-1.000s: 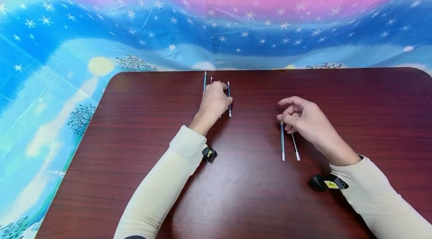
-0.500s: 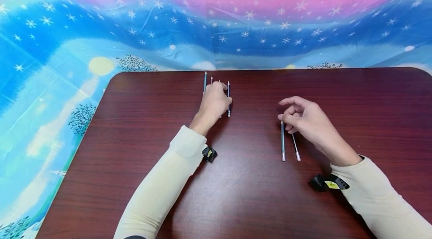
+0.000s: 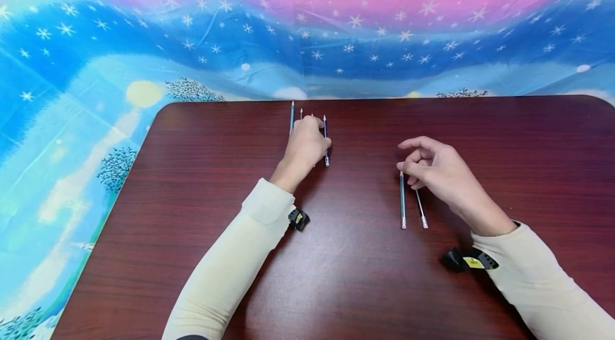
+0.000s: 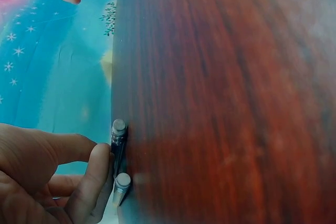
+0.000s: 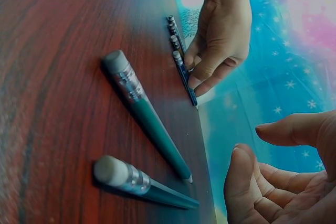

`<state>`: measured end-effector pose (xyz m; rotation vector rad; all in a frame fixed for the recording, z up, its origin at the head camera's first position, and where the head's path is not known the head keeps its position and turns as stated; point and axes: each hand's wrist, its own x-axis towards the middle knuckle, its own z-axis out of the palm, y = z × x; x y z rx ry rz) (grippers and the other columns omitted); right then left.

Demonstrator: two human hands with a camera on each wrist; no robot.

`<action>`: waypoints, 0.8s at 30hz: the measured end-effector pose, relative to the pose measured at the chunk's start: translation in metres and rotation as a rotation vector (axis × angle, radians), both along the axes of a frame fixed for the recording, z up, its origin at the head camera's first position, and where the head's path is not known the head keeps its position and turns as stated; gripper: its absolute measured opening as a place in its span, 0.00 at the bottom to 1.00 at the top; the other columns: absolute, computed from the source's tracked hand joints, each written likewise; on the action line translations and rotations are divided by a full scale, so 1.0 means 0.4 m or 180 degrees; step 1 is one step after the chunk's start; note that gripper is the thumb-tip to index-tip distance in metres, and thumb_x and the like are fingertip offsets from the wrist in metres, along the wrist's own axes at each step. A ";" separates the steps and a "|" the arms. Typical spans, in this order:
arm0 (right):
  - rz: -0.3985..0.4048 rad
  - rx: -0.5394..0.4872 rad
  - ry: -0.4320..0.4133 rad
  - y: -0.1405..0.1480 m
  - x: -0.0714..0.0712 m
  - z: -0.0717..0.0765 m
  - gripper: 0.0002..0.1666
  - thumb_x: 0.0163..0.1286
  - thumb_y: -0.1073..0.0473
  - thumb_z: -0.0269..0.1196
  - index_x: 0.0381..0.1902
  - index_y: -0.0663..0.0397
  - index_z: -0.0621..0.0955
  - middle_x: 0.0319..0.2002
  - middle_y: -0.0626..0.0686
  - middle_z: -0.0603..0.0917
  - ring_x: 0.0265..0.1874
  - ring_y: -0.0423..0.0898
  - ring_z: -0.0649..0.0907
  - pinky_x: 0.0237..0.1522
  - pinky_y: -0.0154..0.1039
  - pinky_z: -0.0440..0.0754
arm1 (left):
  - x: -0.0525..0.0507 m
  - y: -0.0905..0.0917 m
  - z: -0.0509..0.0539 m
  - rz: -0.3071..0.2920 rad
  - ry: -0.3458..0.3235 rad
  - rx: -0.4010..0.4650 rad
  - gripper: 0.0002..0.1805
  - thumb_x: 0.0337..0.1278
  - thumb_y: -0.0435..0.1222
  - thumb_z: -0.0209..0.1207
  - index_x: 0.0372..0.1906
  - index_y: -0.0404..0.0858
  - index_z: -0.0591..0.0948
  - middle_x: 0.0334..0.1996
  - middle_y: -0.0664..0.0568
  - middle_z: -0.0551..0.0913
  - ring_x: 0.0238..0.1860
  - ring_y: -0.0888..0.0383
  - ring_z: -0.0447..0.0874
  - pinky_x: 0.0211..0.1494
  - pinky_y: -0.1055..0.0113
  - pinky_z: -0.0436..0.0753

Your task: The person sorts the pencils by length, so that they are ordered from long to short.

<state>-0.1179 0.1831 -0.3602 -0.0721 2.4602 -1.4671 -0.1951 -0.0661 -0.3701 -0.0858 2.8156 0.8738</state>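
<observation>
In the head view, four pencils lie side by side near the table's far edge. My left hand (image 3: pixel 306 140) covers the middle ones, with its thumb and a finger pinching the rightmost, dark blue pencil (image 3: pixel 326 134). That pencil (image 5: pixel 184 74) and the gripping fingers also show in the right wrist view. My right hand (image 3: pixel 439 172) hangs with loosely bent fingers, holding nothing, over the front ends of a green pencil (image 3: pixel 402 201) and a second pencil (image 3: pixel 420 206). The right wrist view shows its fingers (image 5: pixel 241 182) apart from the two green pencils (image 5: pixel 157 135).
The dark red wooden table (image 3: pixel 216 142) has rounded far corners. Behind it hangs a pink and blue cloth (image 3: pixel 269 25) with snowflakes. Black wrist cameras sit at the left cuff (image 3: pixel 299 219) and right cuff (image 3: pixel 468 260).
The dark blue pencil's eraser end has shifted very slightly, left and then back right. Both hands stay nearly in place.
</observation>
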 end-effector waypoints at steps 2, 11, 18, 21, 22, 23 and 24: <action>-0.0007 0.0008 0.0003 0.000 0.000 0.000 0.26 0.75 0.64 0.65 0.67 0.65 0.73 0.36 0.54 0.83 0.26 0.44 0.84 0.34 0.37 0.88 | 0.000 0.000 0.001 0.0011 -0.0001 0.0009 0.21 0.71 0.35 0.65 0.65 0.37 0.83 0.55 0.46 0.88 0.49 0.55 0.88 0.49 0.65 0.87; -0.0043 0.0029 -0.0015 0.004 0.000 0.002 0.26 0.74 0.64 0.64 0.67 0.64 0.73 0.36 0.54 0.83 0.26 0.45 0.84 0.34 0.37 0.88 | 0.005 -0.004 0.006 0.0030 0.0011 0.0103 0.21 0.71 0.35 0.64 0.65 0.37 0.83 0.51 0.45 0.89 0.38 0.56 0.89 0.44 0.66 0.87; -0.0054 -0.0001 0.0030 0.010 0.003 0.007 0.26 0.75 0.64 0.64 0.68 0.64 0.73 0.35 0.52 0.82 0.25 0.42 0.83 0.33 0.36 0.88 | 0.023 -0.016 0.025 0.0087 0.0087 0.0309 0.21 0.70 0.36 0.64 0.65 0.39 0.83 0.37 0.50 0.89 0.22 0.57 0.86 0.28 0.67 0.85; -0.0055 0.0006 0.0032 0.015 0.005 0.008 0.26 0.75 0.64 0.64 0.68 0.64 0.73 0.35 0.52 0.82 0.26 0.41 0.82 0.33 0.35 0.88 | 0.041 -0.023 0.031 0.0064 0.0158 0.0485 0.20 0.70 0.35 0.64 0.64 0.38 0.83 0.29 0.52 0.86 0.19 0.59 0.84 0.28 0.68 0.83; -0.0059 0.0023 0.0028 0.017 0.006 0.009 0.26 0.75 0.64 0.64 0.68 0.64 0.73 0.35 0.52 0.82 0.26 0.41 0.82 0.33 0.35 0.88 | 0.048 -0.024 0.033 0.0058 0.0181 0.0539 0.19 0.69 0.35 0.64 0.63 0.38 0.83 0.28 0.52 0.85 0.19 0.59 0.84 0.30 0.69 0.82; -0.0060 0.0039 0.0029 0.019 0.007 0.009 0.27 0.75 0.64 0.64 0.68 0.63 0.73 0.35 0.52 0.82 0.26 0.41 0.82 0.33 0.35 0.88 | 0.055 -0.025 0.034 0.0053 0.0202 0.0580 0.19 0.69 0.35 0.65 0.62 0.38 0.83 0.26 0.53 0.85 0.19 0.59 0.83 0.31 0.68 0.82; -0.0066 0.0050 0.0030 0.022 0.008 0.009 0.27 0.75 0.63 0.64 0.68 0.63 0.73 0.35 0.52 0.82 0.26 0.41 0.83 0.33 0.35 0.88 | 0.062 -0.026 0.035 0.0044 0.0213 0.0632 0.19 0.68 0.35 0.65 0.62 0.38 0.83 0.26 0.53 0.85 0.20 0.60 0.84 0.33 0.68 0.81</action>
